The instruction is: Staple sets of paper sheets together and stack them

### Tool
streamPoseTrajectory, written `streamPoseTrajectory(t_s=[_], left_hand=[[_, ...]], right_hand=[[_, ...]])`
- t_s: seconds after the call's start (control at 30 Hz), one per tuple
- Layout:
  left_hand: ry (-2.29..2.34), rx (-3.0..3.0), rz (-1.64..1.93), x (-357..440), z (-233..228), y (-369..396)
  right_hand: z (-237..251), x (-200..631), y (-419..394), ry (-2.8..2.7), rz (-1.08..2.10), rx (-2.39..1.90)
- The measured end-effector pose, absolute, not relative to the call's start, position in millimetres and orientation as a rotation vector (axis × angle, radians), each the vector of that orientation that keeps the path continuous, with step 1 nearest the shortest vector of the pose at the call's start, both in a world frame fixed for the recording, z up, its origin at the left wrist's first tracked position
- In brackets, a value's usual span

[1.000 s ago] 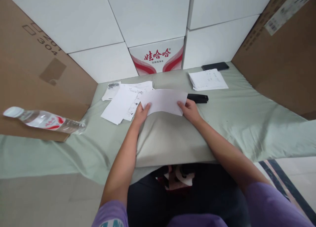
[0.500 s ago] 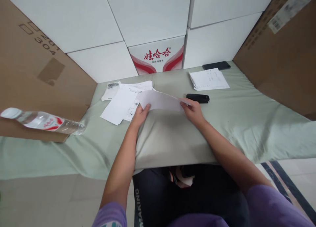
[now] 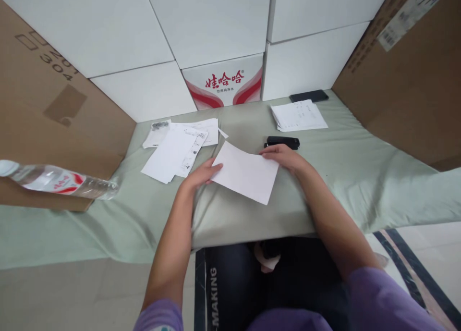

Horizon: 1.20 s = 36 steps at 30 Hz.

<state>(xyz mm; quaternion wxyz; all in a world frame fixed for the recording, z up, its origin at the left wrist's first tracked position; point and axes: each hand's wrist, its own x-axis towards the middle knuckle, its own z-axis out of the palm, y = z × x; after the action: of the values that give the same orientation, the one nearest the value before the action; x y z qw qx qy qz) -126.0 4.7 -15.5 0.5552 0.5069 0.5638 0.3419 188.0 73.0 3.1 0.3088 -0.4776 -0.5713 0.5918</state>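
A white sheet of paper [image 3: 247, 172] is held between my two hands above the green cloth, its blank face toward me. My left hand [image 3: 202, 172] pinches its left edge, thumb on top. My right hand [image 3: 283, 155] grips the upper right edge, fingers over the top. Just beyond my right hand lies a black stapler [image 3: 283, 141]. Left of the sheet is a loose spread of papers [image 3: 169, 153], some with printed marks. Whether the held paper is one sheet or more I cannot tell.
A stack of written papers [image 3: 300, 116] and a black phone [image 3: 309, 96] lie at the back right. White boxes [image 3: 226, 83] form the back wall. Cardboard boxes [image 3: 65, 110] stand on both sides. A water bottle [image 3: 61, 179] is at the left. Green cloth [image 3: 248, 225] covers the table.
The paper has tilted and turned, so its broad face now shows and its lower right corner points toward me. My left hand has moved slightly left and down.
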Motion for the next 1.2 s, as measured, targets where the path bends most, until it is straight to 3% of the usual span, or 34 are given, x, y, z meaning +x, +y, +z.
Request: streamPoseTrajectory(t_s=[0.3,0.57,0.93,1.2], left_hand=[[1.291,1.066,0.709,-114,0,0],[1.374,1.124,0.617,-92,8,-2],[1.416,1.122,0.715,-66,7,-1],[1.477,1.230,0.758,-49,5,1]], right_hand=[[24,214,70,-1.578,1.569,-1.479],[47,235,65,-1.825,1.814,-1.516],[46,220,59,-1.869,1.435,-1.764],[39,236,70,-1.882,1.325,-1.883]])
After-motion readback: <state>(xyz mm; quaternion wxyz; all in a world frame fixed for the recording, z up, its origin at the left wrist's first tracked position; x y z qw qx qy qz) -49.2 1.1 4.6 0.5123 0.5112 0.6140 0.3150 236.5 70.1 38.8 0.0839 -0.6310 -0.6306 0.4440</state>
